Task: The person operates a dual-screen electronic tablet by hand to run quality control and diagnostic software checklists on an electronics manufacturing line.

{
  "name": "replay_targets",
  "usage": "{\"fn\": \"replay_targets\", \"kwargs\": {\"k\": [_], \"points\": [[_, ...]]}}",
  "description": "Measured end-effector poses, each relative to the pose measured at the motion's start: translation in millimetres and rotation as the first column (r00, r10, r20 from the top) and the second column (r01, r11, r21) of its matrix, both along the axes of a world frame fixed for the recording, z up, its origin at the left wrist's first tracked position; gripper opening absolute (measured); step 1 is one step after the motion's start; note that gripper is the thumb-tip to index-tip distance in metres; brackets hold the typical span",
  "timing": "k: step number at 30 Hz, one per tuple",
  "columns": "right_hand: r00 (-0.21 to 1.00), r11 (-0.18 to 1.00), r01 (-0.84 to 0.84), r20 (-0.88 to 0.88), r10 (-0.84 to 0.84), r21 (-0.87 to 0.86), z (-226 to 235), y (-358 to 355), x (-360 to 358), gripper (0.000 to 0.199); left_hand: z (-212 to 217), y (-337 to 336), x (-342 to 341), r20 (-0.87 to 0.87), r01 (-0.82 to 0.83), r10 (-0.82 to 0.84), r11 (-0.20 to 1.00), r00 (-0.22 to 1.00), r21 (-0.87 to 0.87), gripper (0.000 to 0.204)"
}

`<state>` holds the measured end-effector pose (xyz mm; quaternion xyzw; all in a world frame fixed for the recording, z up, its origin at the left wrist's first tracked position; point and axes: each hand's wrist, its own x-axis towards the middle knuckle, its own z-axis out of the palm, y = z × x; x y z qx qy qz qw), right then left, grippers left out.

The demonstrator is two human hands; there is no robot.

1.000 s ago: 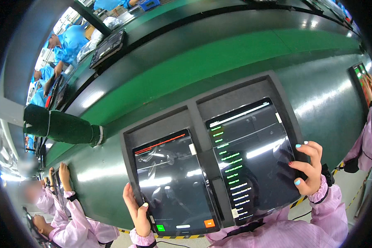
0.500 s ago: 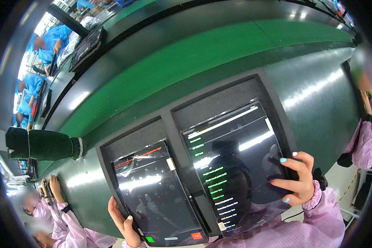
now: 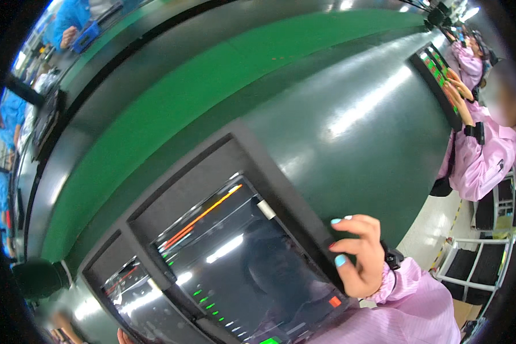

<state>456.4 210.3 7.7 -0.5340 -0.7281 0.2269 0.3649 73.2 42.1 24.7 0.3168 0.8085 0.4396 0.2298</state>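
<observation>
Two dark tablets lie side by side in a black foam tray that tilts across the lower part of the view. The right tablet [image 3: 241, 258] has an orange line across its top, green lines of text at the left, and a green and a red block at its bottom. Glare and smudges cover the left tablet [image 3: 149, 304], which is cut off below. My right hand [image 3: 358, 258] hovers beside the right rim of the tray [image 3: 269, 178], fingers bent and apart, holding nothing. Of my left hand [image 3: 123, 337], only a bit shows by the left tablet's lower edge; its grip is hidden.
The dark green bench [image 3: 338, 137] stretches to the right, where a co-worker in pink [image 3: 487, 149] handles another tray of lit devices [image 3: 436, 74]. A bright green strip [image 3: 183, 92] runs along the far side. People in blue work beyond it. A white rack [image 3: 476, 264] stands lower right.
The view has swung to the right, so the tray appears lower and further left. My right hand has come off the right tablet's screen, which changed from a long text list to an orange-topped page.
</observation>
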Motion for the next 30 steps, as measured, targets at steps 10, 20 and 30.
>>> {"fn": "replay_targets", "kwargs": {"k": [10, 20, 30], "points": [[0.994, 0.993, -0.106, -0.035, 0.105, -0.041, -5.0, -2.9, 8.9, 0.026, -7.5, 1.7, 7.4, -0.094, -0.04, 0.039, 0.999, 0.995, -0.009, 0.066], [0.966, 0.965, -0.253, 0.038, 0.256, -0.075, -3.4, 3.7, 2.2, 0.034, -11.0, -5.0, -9.4, -0.021, -0.001, 0.001, 1.0, 1.0, -0.01, 0.065], [0.978, 0.978, -0.193, 0.061, 0.197, -0.076, -6.4, 0.7, -2.8, 0.029, -27.7, -20.9, -22.7, 0.018, 0.007, -0.009, 0.989, 1.0, 0.147, 0.075]]}}
